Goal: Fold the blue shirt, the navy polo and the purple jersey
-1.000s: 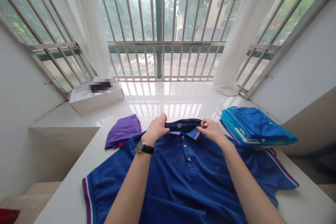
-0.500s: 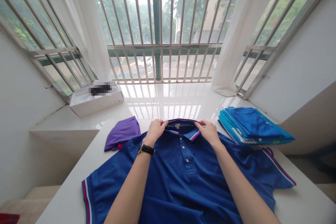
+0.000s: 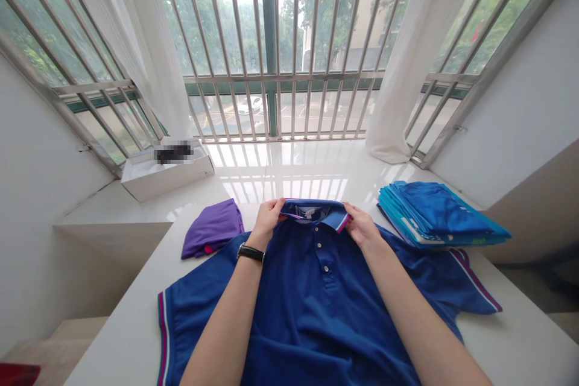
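A navy blue polo shirt (image 3: 298,313) lies front side up, its striped sleeves spread to both sides and its lower part out of frame. My left hand (image 3: 270,217), with a black-strapped watch (image 3: 251,252) on the wrist, is closed on the left end of the shirt's collar (image 3: 312,208). Closed on the collar's right end is my right hand (image 3: 360,225). Between the two hands the collar stands raised and folded over, with its inside and a pale label partly showing. Several buttons run down the placket below it.
A folded purple garment (image 3: 215,228) lies beyond the left sleeve. At the right stands a stack of folded blue garments (image 3: 443,214). A white box (image 3: 167,178) rests on the windowsill, under barred windows with white curtains (image 3: 393,90). The white table (image 3: 117,325) carries the shirt.
The collar has been flipped up and turned over between my hands. Both sleeve ends have drawn slightly inward, and the shirt has shifted a little.
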Available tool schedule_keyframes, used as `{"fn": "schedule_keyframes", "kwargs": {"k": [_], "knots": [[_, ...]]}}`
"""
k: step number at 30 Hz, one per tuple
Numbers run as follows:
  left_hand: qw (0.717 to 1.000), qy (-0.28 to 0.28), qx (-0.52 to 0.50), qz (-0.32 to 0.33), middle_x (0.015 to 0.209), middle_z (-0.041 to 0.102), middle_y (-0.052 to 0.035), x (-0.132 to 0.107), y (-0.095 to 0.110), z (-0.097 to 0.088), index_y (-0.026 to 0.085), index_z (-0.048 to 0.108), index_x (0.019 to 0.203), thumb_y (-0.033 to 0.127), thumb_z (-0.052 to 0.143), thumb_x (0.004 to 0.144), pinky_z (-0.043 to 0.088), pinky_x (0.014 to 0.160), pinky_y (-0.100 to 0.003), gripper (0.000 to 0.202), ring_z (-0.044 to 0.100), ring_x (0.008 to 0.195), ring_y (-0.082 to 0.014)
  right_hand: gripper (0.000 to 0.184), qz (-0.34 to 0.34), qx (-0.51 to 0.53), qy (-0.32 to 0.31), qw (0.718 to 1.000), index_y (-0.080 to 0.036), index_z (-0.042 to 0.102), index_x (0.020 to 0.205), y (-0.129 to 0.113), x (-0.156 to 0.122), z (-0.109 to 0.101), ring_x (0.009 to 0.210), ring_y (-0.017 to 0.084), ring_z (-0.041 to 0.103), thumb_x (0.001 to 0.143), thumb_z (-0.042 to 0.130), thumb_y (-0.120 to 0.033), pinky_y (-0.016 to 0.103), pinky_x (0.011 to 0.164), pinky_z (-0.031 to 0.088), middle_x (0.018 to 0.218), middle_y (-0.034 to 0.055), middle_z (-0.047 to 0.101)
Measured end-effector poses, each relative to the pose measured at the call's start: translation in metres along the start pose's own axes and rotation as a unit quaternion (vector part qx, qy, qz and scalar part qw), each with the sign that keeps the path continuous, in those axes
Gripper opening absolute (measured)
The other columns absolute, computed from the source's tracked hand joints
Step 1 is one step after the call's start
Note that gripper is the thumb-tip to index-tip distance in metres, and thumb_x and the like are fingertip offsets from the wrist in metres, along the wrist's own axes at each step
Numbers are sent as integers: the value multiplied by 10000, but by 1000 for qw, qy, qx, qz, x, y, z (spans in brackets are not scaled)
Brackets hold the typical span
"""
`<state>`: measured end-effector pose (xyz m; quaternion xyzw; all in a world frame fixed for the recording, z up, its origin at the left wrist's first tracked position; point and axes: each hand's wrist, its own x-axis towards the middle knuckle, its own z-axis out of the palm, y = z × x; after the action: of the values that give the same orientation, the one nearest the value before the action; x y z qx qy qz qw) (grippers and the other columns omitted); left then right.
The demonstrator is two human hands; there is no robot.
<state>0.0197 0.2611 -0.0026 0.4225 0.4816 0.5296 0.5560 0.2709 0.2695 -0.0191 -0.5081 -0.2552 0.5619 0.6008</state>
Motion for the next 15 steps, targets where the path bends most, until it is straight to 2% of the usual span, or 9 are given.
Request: {"fn": "schedule_keyframes", "kwargs": {"k": [2,6,10,15], "knots": [[996,-19,-76,-33,755,720,-69,-2,3,1,111,699,795,470,729,800,548,698,-278,360,675,706,-166,77,36,36,-14,999,-188,634,802,-4,-4,5,677,164,720,864,664,-222,296,712,634,700,17,730],[984,-36,-162,-70,762,729,-79,-2,7,-1,92,692,830,378,741,833,556,662,-255,291,670,645,-136,218,89,78,-43,992,-157,658,864,-16,-14,12,792,170,745,979,479,-198,307,793,630,797,63,762],[980,-21,-181,-85,755,729,-69,0,9,-3,99,686,841,356,715,862,568,640,-261,260,676,647,-142,280,120,103,-62,986,-152,667,868,-26,-20,10,774,163,748,1007,431,-215,288,788,627,771,56,761],[978,-42,-191,-77,844,735,-78,0,16,-3,114,677,935,340,682,888,581,704,-287,230,697,729,-164,289,143,108,-98,979,-153,679,845,-35,-27,7,688,147,737,1003,451,-235,252,736,624,731,34,753]]}}
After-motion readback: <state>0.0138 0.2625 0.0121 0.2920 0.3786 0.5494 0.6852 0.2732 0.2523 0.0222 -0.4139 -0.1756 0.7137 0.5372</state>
